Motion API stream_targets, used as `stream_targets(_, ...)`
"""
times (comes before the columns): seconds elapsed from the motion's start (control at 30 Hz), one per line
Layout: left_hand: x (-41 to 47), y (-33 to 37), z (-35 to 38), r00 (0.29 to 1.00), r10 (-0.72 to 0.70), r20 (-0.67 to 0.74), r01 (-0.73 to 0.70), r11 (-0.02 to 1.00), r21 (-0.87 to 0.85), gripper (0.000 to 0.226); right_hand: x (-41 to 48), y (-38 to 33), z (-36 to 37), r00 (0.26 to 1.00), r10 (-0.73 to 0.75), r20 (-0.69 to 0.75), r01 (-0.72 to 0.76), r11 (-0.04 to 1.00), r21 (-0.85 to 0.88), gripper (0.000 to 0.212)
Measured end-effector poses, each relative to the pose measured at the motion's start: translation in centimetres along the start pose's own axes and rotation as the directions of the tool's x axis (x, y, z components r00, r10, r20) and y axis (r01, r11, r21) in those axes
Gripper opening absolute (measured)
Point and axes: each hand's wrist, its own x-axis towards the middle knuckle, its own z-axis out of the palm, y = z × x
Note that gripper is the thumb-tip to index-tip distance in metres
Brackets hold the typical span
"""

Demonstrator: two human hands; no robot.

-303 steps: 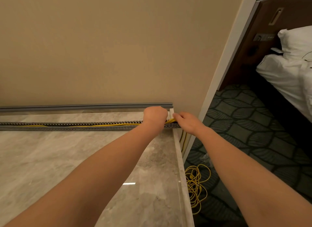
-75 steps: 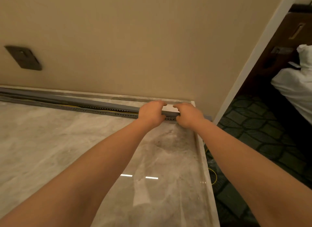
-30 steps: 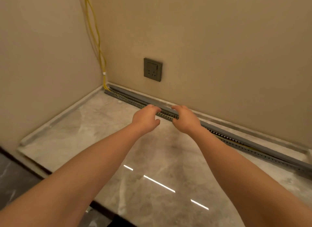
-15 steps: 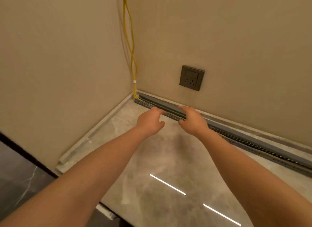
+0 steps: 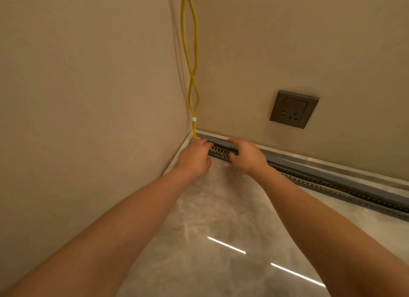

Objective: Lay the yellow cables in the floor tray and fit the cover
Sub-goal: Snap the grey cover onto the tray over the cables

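Along the foot of the back wall runs a grey perforated floor tray [image 5: 332, 189], with a plain grey cover [image 5: 309, 164] lying on top of it. Two yellow cables [image 5: 190, 60] hang down the wall corner, held together by a white tie, and drop into the tray's left end. A thin yellow line of cable shows in the gap under the cover at the right. My left hand [image 5: 195, 156] rests at the tray's corner end, fingers curled on the cover's end. My right hand [image 5: 246, 155] grips the cover a hand's width to the right.
A dark grey wall socket [image 5: 293, 108] sits on the back wall above the tray. The side wall closes in on the left. The floor is polished grey marble [image 5: 221, 219] with bright light streaks.
Both hands have slid left along the cover, from the tray's right end near the doorway to the corner where the cables come down. The view has turned left with them.
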Motion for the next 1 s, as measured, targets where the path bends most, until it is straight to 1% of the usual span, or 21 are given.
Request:
stream_targets(0.1, 1.2, -2.1, 0.7, 0.999, 0.046, 0.027, -0.048, 0.995, 0.092, 0.06, 1.5, -0.7, 1.4, 0.999, 0.036, -0.008, -0.036, 0.999, 0.013, 0.047)
stream_targets(0.17, 1.8, -3.3, 1.2, 0.997, 0.068, 0.025, -0.071, 0.985, 0.154, 0.062, 2.6, -1.1, 2.2, 0.999, 0.033, -0.015, -0.033, 0.999, -0.002, 0.044)
stream_targets(0.33, 2.4, -4.6, 2.0, 0.992, 0.118, -0.039, -0.1, 0.942, 0.321, 0.059, 4.4, -2.3, 3.6, 0.999, 0.035, -0.013, -0.036, 0.998, -0.059, 0.037)
stream_targets(0.43, 2.5, -5.3, 2.1, 0.987, 0.145, -0.072, -0.107, 0.919, 0.38, 0.057, 5.0, -2.6, 4.5, 0.995, 0.094, -0.018, -0.095, 0.992, -0.086, 0.035)
stream_targets(0.57, 3.0, -5.2, 2.1, 0.994, 0.091, -0.06, -0.062, 0.927, 0.371, 0.051, 5.5, -2.8, 5.2, 0.991, 0.131, -0.008, -0.131, 0.988, -0.081, 0.037)
stream_targets(0.7, 3.6, -4.4, 1.4, 0.998, -0.025, -0.055, 0.041, 0.947, 0.32, 0.051, 5.7, -2.9, 5.2, 0.995, 0.096, 0.015, -0.094, 0.991, -0.095, 0.039)
stream_targets(0.77, 3.7, -4.3, 1.3, 0.997, -0.058, -0.051, 0.07, 0.947, 0.312, 0.049, 5.7, -3.1, 5.0, 0.996, 0.086, 0.007, -0.085, 0.991, -0.107, 0.038)
stream_targets(0.87, 3.9, -4.3, 1.4, 0.995, -0.077, -0.067, 0.093, 0.953, 0.289, 0.049, 5.7, -3.5, 4.9, 0.996, 0.088, 0.0, -0.088, 0.991, -0.102, 0.037)
stream_targets(1.0, 3.8, -4.5, 1.4, 0.996, -0.067, -0.066, 0.08, 0.973, 0.216, 0.049, 6.4, -3.6, 4.1, 0.988, 0.152, 0.007, -0.151, 0.985, -0.083, 0.029)
